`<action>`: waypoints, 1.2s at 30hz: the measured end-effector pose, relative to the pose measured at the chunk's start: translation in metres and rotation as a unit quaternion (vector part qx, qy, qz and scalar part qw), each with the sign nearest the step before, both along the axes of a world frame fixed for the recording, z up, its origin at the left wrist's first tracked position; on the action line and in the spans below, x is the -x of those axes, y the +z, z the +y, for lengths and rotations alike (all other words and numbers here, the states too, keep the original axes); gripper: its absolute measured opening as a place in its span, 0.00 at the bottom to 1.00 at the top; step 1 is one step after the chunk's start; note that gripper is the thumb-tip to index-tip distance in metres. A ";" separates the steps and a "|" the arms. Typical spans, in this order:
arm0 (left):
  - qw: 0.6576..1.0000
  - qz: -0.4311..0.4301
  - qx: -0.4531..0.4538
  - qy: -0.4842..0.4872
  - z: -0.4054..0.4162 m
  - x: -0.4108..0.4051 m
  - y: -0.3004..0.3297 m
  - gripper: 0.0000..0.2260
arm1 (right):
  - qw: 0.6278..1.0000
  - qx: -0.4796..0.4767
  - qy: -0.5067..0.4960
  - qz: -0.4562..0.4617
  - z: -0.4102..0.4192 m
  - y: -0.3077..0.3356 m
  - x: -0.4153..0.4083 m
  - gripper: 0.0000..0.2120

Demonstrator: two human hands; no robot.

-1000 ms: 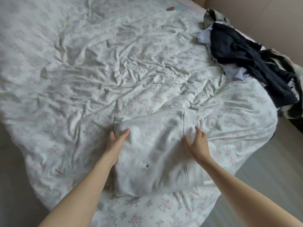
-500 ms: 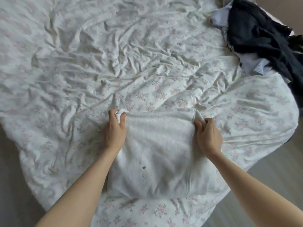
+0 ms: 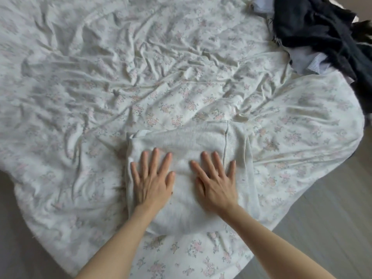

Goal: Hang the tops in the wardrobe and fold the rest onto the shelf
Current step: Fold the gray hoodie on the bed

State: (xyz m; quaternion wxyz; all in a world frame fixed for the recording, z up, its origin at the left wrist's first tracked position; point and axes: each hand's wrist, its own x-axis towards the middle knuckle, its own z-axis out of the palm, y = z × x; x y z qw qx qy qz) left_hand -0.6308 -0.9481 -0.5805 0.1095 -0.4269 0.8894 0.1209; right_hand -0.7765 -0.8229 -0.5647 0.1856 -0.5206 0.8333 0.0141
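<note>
Folded white garment (image 3: 187, 150) lies near the near edge of the bed, on the floral sheet (image 3: 120, 77), w/ a ribbed band running along its right side. Left hand (image 3: 153, 178) lies flat on the garment's left half, palm down, fingers straight and spread, gripping nothing. Right hand (image 3: 216, 180) lies flat on the middle-right part, just left of the ribbed band, fingers also straight and spread, nothing held. Both hands side by side, close but apart. Sheet is heavily creased across the far and left areas. Pile of dark clothes (image 3: 322, 31) sits at the far right corner of the bed, w/ a pale striped piece (image 3: 316, 65) poking out under it, well apart from the garment. Grey floor (image 3: 332, 198) shows to the right, beyond the bed edge.
</note>
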 end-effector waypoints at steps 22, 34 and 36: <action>0.943 0.077 -0.148 0.289 -0.022 -0.012 -0.004 0.41 | 0.891 0.065 -0.379 -0.241 0.027 -0.008 0.046 0.42; 0.940 0.153 -0.093 0.291 0.002 -0.003 0.005 0.36 | 0.943 0.141 -0.277 -0.116 0.018 0.008 0.011 0.33; 0.907 0.200 -0.109 0.353 0.004 -0.001 0.008 0.38 | 0.926 0.173 -0.306 -0.140 0.022 0.011 0.013 0.38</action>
